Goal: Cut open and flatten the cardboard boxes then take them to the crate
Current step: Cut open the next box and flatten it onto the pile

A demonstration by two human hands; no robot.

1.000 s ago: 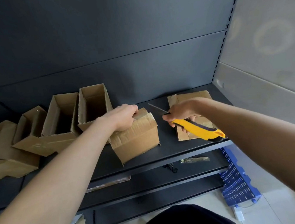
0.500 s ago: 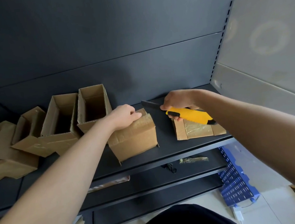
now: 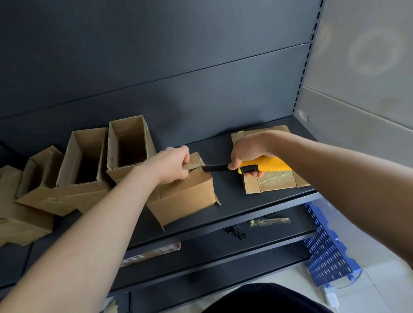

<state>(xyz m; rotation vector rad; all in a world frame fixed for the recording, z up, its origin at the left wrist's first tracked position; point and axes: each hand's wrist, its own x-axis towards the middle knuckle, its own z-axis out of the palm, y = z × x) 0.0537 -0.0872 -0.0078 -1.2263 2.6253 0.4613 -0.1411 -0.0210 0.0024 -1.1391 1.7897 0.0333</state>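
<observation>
A small closed cardboard box [image 3: 187, 197] stands on the dark shelf [image 3: 234, 204]. My left hand [image 3: 173, 164] grips its top flap at the far edge. My right hand [image 3: 247, 151] holds a yellow utility knife [image 3: 263, 166], and the dark blade points left with its tip at the box's top right seam. Behind my right hand a flattened cardboard box [image 3: 272, 179] lies on the shelf. Low at the right stands a blue perforated crate [image 3: 326, 248].
Several open cardboard boxes [image 3: 83, 167] lean in a row along the left of the shelf. A lower shelf [image 3: 210, 248] holds small items and a cardboard piece. Scraps lie on the tiled floor. A dark back panel rises behind the shelf.
My right hand has swung the knife from beside the flattened cardboard leftward, bringing the blade tip to the box's top seam. My left hand has stayed on the box top.
</observation>
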